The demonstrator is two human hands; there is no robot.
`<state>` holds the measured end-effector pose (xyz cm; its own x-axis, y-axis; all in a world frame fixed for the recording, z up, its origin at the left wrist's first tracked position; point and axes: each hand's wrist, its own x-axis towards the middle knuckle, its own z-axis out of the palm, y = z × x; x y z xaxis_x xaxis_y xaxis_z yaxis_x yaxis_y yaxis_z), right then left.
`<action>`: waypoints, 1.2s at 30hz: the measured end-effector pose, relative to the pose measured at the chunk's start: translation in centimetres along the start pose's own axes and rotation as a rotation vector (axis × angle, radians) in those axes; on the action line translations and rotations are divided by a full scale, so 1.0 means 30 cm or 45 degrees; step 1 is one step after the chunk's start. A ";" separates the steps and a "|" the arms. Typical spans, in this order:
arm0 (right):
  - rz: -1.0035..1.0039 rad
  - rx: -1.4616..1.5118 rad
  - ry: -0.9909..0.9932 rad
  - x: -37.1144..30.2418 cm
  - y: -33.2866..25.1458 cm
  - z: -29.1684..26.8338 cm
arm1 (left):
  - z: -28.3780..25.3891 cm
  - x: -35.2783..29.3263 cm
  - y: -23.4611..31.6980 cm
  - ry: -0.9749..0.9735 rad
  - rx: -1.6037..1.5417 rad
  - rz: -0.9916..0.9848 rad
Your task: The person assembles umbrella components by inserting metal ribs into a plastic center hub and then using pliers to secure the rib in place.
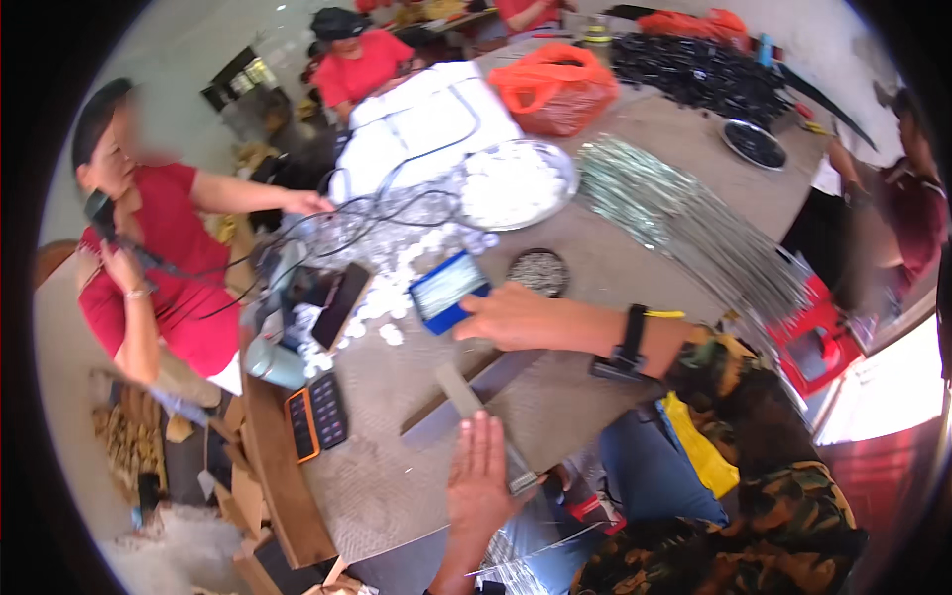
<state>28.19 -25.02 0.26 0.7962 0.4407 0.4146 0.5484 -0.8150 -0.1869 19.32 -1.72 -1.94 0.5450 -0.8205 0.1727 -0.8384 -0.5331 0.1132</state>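
Note:
My left hand (481, 476) lies with its fingers stretched out over a flat grey metal bar (458, 390) near the table's front edge. That bar crosses a longer metal strip or channel (426, 426) that runs slantwise on the table. My right hand (508, 317) reaches in from the right, at the near right corner of a blue box (428, 307) filled with thin, shiny pieces. Its fingers are bent and pressed together; whatever is between them is too small to make out. Just behind it stands a round dish (538, 272) of small metal parts.
Thin metal rods (694, 223) lie bundled at the right. White pieces fill a tray (573, 178) and spill beside it. Black cables (397, 213), a phone (340, 305), a calculator (327, 412) and a red-orange bag (555, 89) are on the table. A person (169, 248) holding a device stands left.

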 end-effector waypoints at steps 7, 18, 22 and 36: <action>0.090 0.051 -0.141 0.027 0.009 -0.021 | 0.004 0.010 -0.007 0.032 -0.036 -0.053; 0.143 0.291 -0.259 0.047 0.008 0.001 | -0.020 0.007 -0.009 0.009 -0.009 -0.086; 0.179 0.275 -0.328 0.052 0.017 0.003 | -0.008 0.007 -0.017 0.005 -0.064 -0.102; 0.155 0.204 -0.241 0.085 -0.042 -0.009 | -0.009 -0.022 -0.025 0.011 -0.100 -0.080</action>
<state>29.46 -22.98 1.79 0.8842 0.4175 0.2095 0.4669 -0.8033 -0.3699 19.60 -0.71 -1.89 0.5969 -0.7838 0.1713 -0.8001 -0.5654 0.2006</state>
